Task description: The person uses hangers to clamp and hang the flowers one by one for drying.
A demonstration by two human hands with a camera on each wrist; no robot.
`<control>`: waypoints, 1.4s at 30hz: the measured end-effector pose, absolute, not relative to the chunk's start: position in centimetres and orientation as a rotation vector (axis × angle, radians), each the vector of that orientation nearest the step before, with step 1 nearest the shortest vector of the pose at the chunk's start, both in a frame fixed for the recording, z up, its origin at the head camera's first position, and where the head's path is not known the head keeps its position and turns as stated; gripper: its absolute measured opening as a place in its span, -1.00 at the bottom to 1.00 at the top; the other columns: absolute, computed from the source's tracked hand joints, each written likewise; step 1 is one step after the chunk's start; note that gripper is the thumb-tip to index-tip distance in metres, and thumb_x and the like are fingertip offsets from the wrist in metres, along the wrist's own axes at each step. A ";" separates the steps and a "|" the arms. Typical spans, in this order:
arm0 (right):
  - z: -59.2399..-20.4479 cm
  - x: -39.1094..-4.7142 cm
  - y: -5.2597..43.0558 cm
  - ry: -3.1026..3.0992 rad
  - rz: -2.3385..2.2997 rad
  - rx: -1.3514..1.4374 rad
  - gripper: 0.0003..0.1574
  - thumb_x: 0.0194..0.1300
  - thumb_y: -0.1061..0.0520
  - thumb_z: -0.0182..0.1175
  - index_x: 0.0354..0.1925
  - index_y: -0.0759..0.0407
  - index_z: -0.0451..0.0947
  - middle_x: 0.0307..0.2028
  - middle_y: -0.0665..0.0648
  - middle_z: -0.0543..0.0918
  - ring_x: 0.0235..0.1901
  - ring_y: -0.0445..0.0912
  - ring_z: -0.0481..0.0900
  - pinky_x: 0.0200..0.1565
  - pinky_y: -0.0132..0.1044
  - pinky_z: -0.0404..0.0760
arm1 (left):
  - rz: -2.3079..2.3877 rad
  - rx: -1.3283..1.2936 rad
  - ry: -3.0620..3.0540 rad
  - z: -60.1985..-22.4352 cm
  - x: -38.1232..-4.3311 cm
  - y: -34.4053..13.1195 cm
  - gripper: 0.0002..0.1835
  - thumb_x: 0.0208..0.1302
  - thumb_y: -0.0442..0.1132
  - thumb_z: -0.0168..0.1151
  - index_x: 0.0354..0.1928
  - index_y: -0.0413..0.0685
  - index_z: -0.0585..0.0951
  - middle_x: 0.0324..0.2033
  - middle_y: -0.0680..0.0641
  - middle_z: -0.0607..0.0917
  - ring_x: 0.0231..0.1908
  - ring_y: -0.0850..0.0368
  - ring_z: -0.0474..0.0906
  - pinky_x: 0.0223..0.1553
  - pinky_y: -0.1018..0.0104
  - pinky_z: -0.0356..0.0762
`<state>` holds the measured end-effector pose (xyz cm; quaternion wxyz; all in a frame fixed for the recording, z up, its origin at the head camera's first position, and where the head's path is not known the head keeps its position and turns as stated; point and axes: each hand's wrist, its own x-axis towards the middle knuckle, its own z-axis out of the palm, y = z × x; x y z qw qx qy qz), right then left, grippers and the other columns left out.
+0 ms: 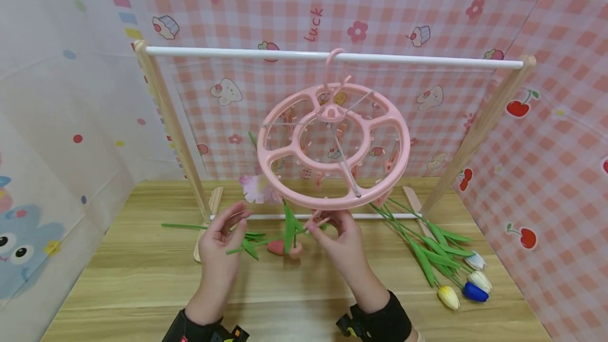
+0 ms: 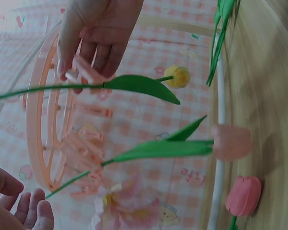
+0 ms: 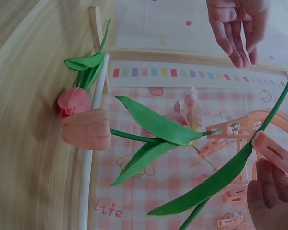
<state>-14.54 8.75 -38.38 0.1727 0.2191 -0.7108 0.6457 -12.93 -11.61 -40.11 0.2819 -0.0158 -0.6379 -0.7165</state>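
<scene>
1 round, glossy plastic hanger (image 1: 331,114) hangs from a white rod (image 1: 237,54); below its rim, the right hand (image 1: 343,241) pinches a clip (image 3: 268,142) at a slender green stem (image 3: 281,98), the left hand's (image 1: 220,241) grip loosely apart.

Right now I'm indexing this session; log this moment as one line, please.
right hand: pinches pink clip at stem of yellow tulip | left hand: holds nothing | pink round hanger: hangs from white rod

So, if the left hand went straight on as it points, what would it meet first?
The pale pink, ruffled artificial flower ahead of the left hand, most likely, though depth is unclear.
</scene>
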 end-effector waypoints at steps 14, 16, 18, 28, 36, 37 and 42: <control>-38.9 -14.8 9.8 -2.024 1.746 0.480 -0.37 -0.04 0.45 0.33 0.06 0.44 0.38 -0.17 0.31 0.56 -0.05 0.06 0.44 0.03 0.11 0.40 | -1.939 0.035 -1.685 -41.7 -13.4 -13.3 -0.63 0.14 -0.66 0.08 0.03 -0.44 0.51 -0.12 -0.09 0.62 -0.12 0.02 0.56 -0.11 0.48 0.51; -39.0 -14.9 10.0 -2.014 1.741 0.463 -0.34 -0.04 0.45 0.33 0.08 0.46 0.37 -0.10 0.29 0.54 -0.02 0.05 0.42 0.05 0.13 0.37 | -1.939 0.045 -1.686 -41.8 -13.4 -13.4 -0.63 0.14 -0.66 0.08 0.03 -0.46 0.50 -0.12 -0.06 0.63 -0.13 0.03 0.56 -0.12 0.48 0.51; -39.0 -14.9 10.2 -2.008 1.743 0.446 -0.33 -0.03 0.45 0.32 0.09 0.45 0.37 -0.05 0.26 0.53 0.01 0.03 0.41 0.06 0.13 0.35 | -1.939 0.057 -1.690 -41.9 -13.5 -13.5 -0.63 0.14 -0.67 0.08 0.04 -0.47 0.49 -0.12 -0.09 0.62 -0.13 0.04 0.56 -0.13 0.49 0.52; -39.6 -15.1 11.9 -1.935 1.837 0.349 -0.41 0.07 0.45 0.24 0.07 0.46 0.28 -0.04 0.18 0.47 0.03 0.12 0.34 0.05 0.07 0.30 | -1.918 0.137 -1.746 -42.5 -13.7 -14.8 -0.64 0.14 -0.66 0.06 0.03 -0.46 0.49 -0.14 0.02 0.62 -0.14 0.13 0.57 -0.14 0.54 0.51; -41.6 -16.3 14.7 -1.755 1.843 0.305 -0.55 0.16 0.46 0.14 0.02 0.51 0.26 -0.10 0.29 0.44 -0.08 0.10 0.37 -0.07 -0.16 0.37 | -1.865 0.229 -1.930 -43.9 -14.2 -16.8 -0.62 0.24 -0.54 0.05 0.13 -0.35 0.42 -0.01 -0.16 0.49 -0.05 0.08 0.49 -0.14 0.61 0.47; -41.7 -16.4 15.1 -1.738 1.839 0.290 -0.57 0.16 0.46 0.14 0.00 0.52 0.26 -0.12 0.29 0.44 -0.09 0.08 0.37 -0.08 -0.18 0.37 | -1.852 0.247 -1.963 -44.2 -14.3 -17.1 -0.61 0.25 -0.53 0.05 0.14 -0.33 0.41 0.00 -0.15 0.48 -0.03 0.06 0.47 -0.15 0.63 0.46; -41.6 -16.6 17.6 -1.651 1.814 0.194 -0.65 0.13 0.53 0.09 -0.09 0.56 0.27 -0.24 0.24 0.43 -0.19 -0.01 0.40 -0.15 -0.31 0.39 | -1.759 0.310 -2.134 -45.5 -14.7 -18.7 -0.52 0.23 -0.49 0.05 0.22 -0.32 0.32 0.05 -0.18 0.42 0.03 -0.02 0.39 -0.21 0.72 0.40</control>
